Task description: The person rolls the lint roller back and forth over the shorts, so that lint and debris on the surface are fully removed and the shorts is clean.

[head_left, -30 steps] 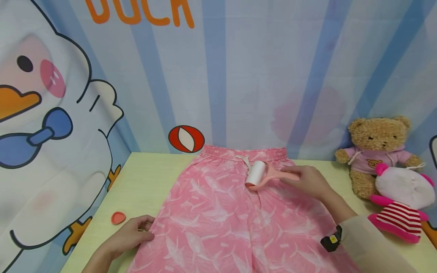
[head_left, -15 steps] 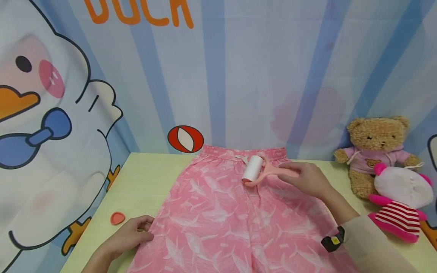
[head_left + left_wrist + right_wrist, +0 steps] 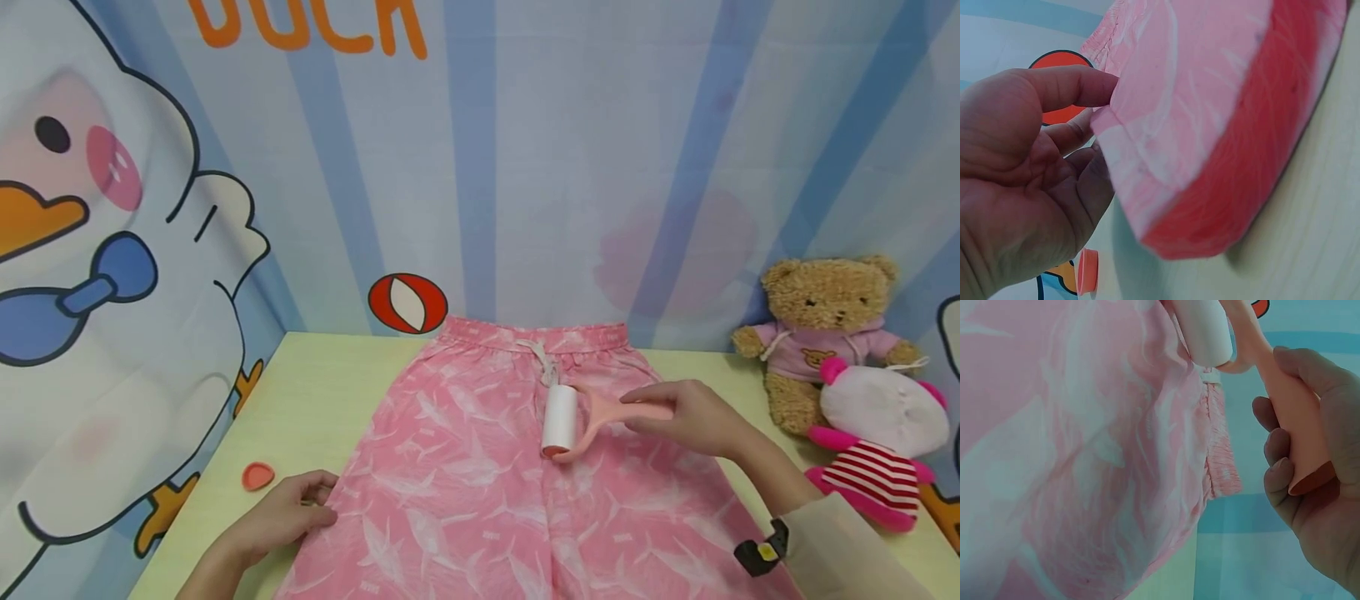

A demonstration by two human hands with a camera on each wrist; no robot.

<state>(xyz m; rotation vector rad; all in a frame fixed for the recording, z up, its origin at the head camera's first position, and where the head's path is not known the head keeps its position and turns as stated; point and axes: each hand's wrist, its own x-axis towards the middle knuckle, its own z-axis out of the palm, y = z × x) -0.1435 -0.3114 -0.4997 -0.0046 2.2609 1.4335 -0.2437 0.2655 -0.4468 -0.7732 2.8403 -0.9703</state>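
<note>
Pink drawstring pants (image 3: 465,467) with a white print lie spread on the table, waistband at the back; their lower part runs out of the head view. My right hand (image 3: 693,417) grips the peach handle of a lint roller (image 3: 559,417). Its white roll rests on the pants just below the tied cord (image 3: 542,357). In the right wrist view, fingers (image 3: 1279,444) curl round the handle (image 3: 1297,419). At the left side edge of the pants, my left hand (image 3: 281,512) pinches the cloth. The left wrist view shows its thumb (image 3: 1079,86) on top and other fingers behind the fabric.
A small round orange-red cap (image 3: 258,476) lies on the pale table (image 3: 330,392) left of my left hand. At the right sit a brown teddy bear (image 3: 828,300) and a pink-and-white plush toy (image 3: 877,450). A printed cloth backdrop (image 3: 555,167) rises behind.
The lint roller first shifted slightly up and left near the cord, then came down the middle of the pants towards me with my right hand. My left hand stayed in place.
</note>
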